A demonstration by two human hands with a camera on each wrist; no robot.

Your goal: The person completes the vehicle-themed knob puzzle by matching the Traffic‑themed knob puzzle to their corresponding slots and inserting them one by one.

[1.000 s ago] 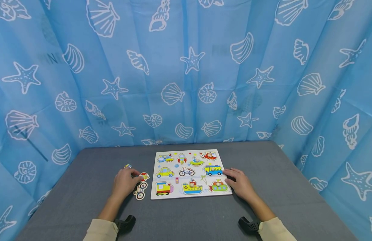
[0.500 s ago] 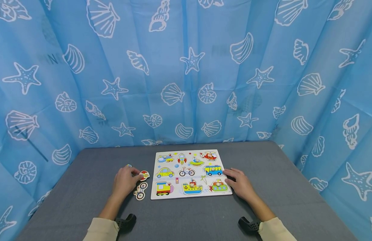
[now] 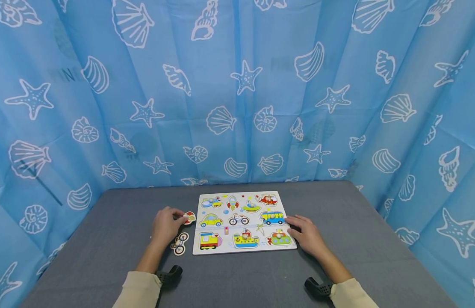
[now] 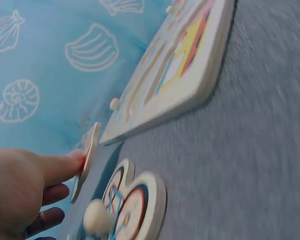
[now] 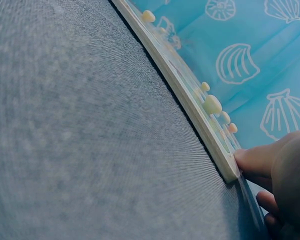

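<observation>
My left hand (image 3: 166,224) pinches a small red-and-yellow wooden puzzle piece (image 3: 190,218) just left of the board. In the left wrist view the thumb presses on that piece (image 4: 86,162), which stands tilted on edge; the fingers behind it are partly hidden. A bicycle puzzle piece (image 3: 179,244) with a round knob (image 4: 97,218) lies on the cloth below the hand. The white puzzle board (image 3: 229,233) with vehicle pictures lies flat. My right hand (image 3: 308,235) rests at the board's right edge, fingers extended, its thumb (image 5: 250,159) touching near the corner.
On the board, several pieces with knobs sit in place, among them a bus (image 3: 272,217), a ship (image 3: 246,239) and a helicopter (image 3: 267,199). Grey cloth (image 3: 237,278) covers the table. A blue shell-patterned curtain (image 3: 237,85) hangs behind it.
My left hand has moved right with the red-and-yellow piece, to the board's left edge. A piece glimpsed beyond the hand earlier is now out of sight. The right hand has stayed put.
</observation>
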